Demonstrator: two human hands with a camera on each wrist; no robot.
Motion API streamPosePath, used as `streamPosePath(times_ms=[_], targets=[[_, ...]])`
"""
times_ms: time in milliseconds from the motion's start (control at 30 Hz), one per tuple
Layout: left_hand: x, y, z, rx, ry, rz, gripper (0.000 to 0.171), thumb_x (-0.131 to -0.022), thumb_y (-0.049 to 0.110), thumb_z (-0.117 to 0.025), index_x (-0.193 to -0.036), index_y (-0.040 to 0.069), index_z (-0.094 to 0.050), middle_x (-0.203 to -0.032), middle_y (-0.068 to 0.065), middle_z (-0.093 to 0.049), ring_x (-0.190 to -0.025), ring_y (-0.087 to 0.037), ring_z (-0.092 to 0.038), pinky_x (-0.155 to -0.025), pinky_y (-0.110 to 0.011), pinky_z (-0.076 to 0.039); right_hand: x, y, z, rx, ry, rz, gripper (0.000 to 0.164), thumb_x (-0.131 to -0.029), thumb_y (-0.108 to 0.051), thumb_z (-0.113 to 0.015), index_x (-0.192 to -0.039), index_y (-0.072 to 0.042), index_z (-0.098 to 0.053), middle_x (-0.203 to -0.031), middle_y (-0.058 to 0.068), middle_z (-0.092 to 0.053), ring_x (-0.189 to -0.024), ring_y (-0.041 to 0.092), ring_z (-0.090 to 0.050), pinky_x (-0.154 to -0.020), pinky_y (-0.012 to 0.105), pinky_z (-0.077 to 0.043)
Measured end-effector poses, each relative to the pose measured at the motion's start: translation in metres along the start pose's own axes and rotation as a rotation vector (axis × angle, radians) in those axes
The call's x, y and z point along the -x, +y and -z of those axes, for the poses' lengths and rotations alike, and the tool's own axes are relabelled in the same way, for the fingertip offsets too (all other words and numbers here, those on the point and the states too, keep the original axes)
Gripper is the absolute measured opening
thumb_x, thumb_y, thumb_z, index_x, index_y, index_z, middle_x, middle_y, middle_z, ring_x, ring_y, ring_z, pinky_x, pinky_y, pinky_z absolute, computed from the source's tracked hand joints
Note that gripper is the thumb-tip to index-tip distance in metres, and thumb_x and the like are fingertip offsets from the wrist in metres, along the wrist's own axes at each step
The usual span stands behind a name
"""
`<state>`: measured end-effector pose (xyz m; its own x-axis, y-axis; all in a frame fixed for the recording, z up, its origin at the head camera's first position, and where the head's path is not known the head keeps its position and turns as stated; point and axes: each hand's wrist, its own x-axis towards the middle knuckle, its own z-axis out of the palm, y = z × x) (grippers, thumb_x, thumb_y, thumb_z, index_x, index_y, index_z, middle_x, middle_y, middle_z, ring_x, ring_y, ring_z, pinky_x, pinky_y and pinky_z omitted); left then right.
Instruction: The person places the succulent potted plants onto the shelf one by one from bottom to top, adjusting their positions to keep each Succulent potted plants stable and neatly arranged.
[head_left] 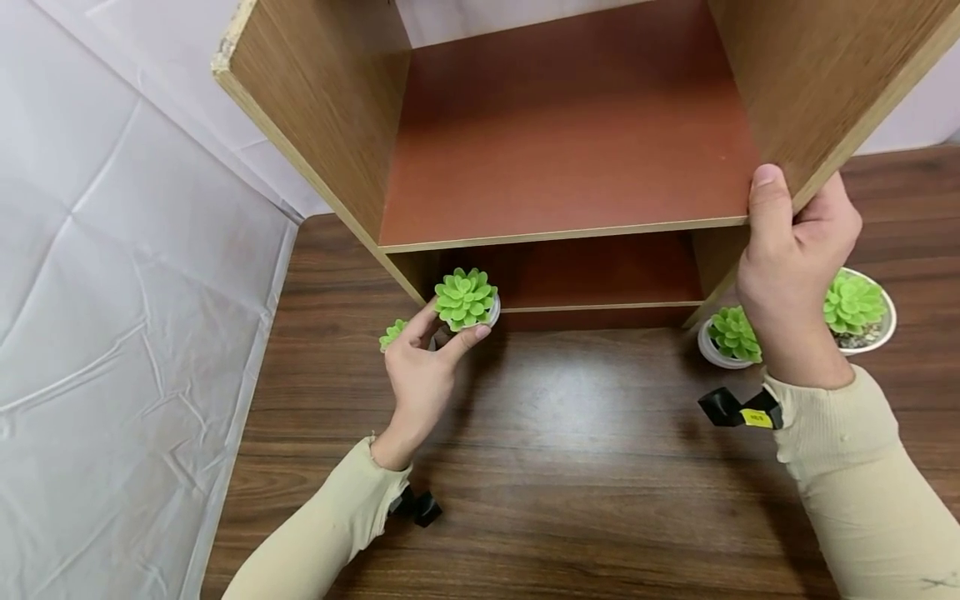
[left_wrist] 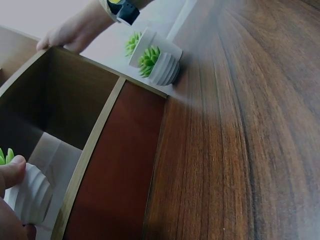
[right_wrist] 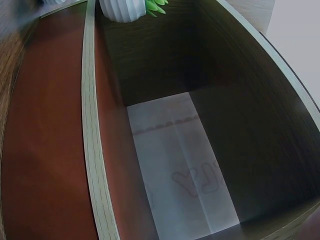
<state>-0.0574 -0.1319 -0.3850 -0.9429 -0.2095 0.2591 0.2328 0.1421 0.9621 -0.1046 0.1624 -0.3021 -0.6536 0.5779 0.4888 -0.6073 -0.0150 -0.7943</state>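
Head view: your left hand (head_left: 423, 358) pinches the potted succulent (head_left: 467, 300) between thumb and fingers, at the near left of the lower compartment (head_left: 600, 275); hold it level, below the upper shelf (head_left: 570, 142). Your right hand (head_left: 795, 258) grips the right panel (head_left: 832, 75); brace steadily.

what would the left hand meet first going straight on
The held plant faces the lower compartment, which looks free; likely the pale surface behind comes first, though depth is unclear.
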Motion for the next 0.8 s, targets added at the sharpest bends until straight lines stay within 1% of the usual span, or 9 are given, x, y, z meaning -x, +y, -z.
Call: streamPosePath(times_ms=[100,167,233,300,400,533,600,700,800], targets=[[0.000,-0.002,-0.002,-0.014,0.003,-0.004,0.053,-0.071,0.009,-0.089,-0.121,0.007,-0.070,-0.112,-0.002,-0.070,-0.104,-0.019,-0.065,-0.088,-0.045,-0.049,0.001,-0.001,0.000,0.010,-0.004,-0.001,0.015,-0.090,0.004,-0.055,-0.091,0.008,-0.069,-0.082,0.014,-0.067,-0.077,0.019,-0.062,-0.075,0.027,-0.046],[0.000,-0.002,-0.003,-0.026,0.008,0.008,0.054,-0.070,0.012,-0.090,-0.120,0.009,-0.071,-0.111,0.000,-0.071,-0.103,-0.020,-0.066,-0.086,-0.046,-0.050,0.002,-0.001,0.000,0.015,-0.006,0.001,0.015,-0.090,0.004,-0.055,-0.092,0.008,-0.069,-0.082,0.014,-0.067,-0.077,0.019,-0.062,-0.075,0.027,-0.046],[0.001,-0.001,-0.003,-0.033,0.007,0.024,0.054,-0.070,0.014,-0.090,-0.121,0.010,-0.071,-0.109,0.000,-0.071,-0.100,-0.022,-0.066,-0.082,-0.043,-0.051,0.002,-0.003,0.000,0.019,-0.006,0.004,0.015,-0.090,0.004,-0.055,-0.092,0.008,-0.069,-0.082,0.014,-0.067,-0.077,0.019,-0.062,-0.074,0.027,-0.046],[0.000,-0.001,-0.004,-0.043,0.004,0.038,0.054,-0.070,0.015,-0.090,-0.120,0.011,-0.071,-0.108,0.000,-0.071,-0.097,-0.023,-0.066,-0.077,-0.037,-0.052,0.002,-0.004,0.001,0.012,-0.003,0.006,0.015,-0.090,0.004,-0.054,-0.092,0.009,-0.069,-0.082,0.014,-0.067,-0.076,0.019,-0.062,-0.074,0.027,-0.046],[-0.001,-0.002,-0.006,-0.036,0.002,0.050,0.053,-0.070,0.015,-0.090,-0.120,0.011,-0.071,-0.107,0.000,-0.072,-0.097,-0.023,-0.066,-0.075,-0.032,-0.052,0.002,-0.005,0.002,0.006,-0.002,0.007,0.016,-0.090,0.005,-0.054,-0.093,0.009,-0.069,-0.083,0.015,-0.068,-0.078,0.020,-0.062,-0.075,0.027,-0.046],[-0.002,-0.003,-0.009,-0.008,0.004,0.066,0.054,-0.070,0.012,-0.090,-0.120,0.009,-0.072,-0.109,-0.001,-0.071,-0.100,-0.022,-0.066,-0.079,-0.040,-0.053,0.001,-0.003,0.004,0.002,0.001,0.004,0.016,-0.090,0.005,-0.054,-0.093,0.009,-0.069,-0.084,0.016,-0.068,-0.078,0.020,-0.063,-0.075,0.027,-0.047],[-0.003,-0.004,-0.011,0.006,0.006,0.077,0.054,-0.069,0.010,-0.090,-0.120,0.009,-0.072,-0.109,-0.002,-0.071,-0.100,-0.020,-0.066,-0.080,-0.041,-0.053,0.001,-0.001,0.006,0.003,0.003,0.003,0.016,-0.090,0.005,-0.054,-0.094,0.009,-0.069,-0.084,0.016,-0.068,-0.078,0.020,-0.063,-0.075,0.027,-0.047],[-0.003,-0.005,-0.013,0.012,0.011,0.087,0.054,-0.069,0.010,-0.090,-0.120,0.009,-0.072,-0.107,-0.004,-0.072,-0.098,-0.019,-0.067,-0.078,-0.035,-0.054,0.001,0.002,0.008,0.007,0.005,0.005,0.016,-0.090,0.004,-0.055,-0.095,0.009,-0.070,-0.085,0.016,-0.068,-0.078,0.020,-0.063,-0.075,0.027,-0.047],[-0.004,-0.005,-0.015,-0.001,0.018,0.088,0.055,-0.068,0.011,-0.091,-0.119,0.009,-0.072,-0.105,-0.004,-0.072,-0.096,-0.018,-0.067,-0.076,-0.033,-0.054,0.000,0.002,0.009,0.011,0.008,0.014,0.016,-0.090,0.005,-0.055,-0.095,0.009,-0.070,-0.085,0.015,-0.068,-0.078,0.020,-0.063,-0.075,0.027,-0.047]])
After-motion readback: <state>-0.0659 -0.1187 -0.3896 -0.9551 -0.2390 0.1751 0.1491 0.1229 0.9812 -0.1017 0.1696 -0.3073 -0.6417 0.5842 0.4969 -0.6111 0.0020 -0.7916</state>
